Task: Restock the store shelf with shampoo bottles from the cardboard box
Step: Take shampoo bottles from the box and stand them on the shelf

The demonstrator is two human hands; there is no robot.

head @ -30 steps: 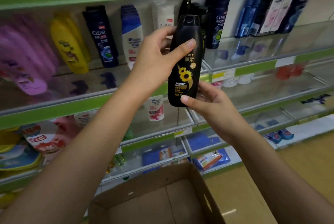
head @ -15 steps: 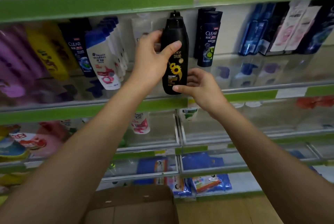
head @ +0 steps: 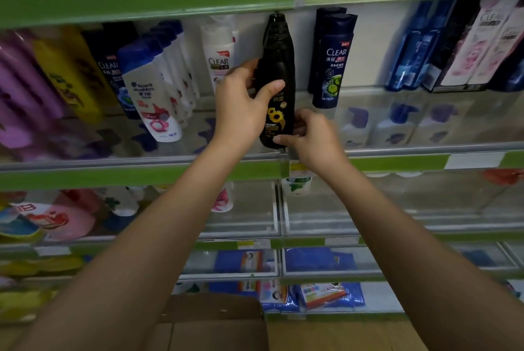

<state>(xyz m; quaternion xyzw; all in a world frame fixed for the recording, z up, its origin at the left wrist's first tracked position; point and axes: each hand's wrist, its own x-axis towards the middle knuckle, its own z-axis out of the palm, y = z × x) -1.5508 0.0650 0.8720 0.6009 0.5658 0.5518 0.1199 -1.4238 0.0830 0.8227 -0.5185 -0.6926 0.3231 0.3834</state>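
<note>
**Black bottle going onto the shelf**

Head view: the black shampoo bottle, held lower and nearer a second ago, is now moving upright into the gap between the white bottle and the navy bottle. Left hand is gripping its middle; right hand is pinching its base. Placement is nearly finished. The cardboard box is sitting near, below.

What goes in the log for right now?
left hand grips black bottle | right hand pinches base | above shelf

Blue packets (lower trays), wooden floor
</note>
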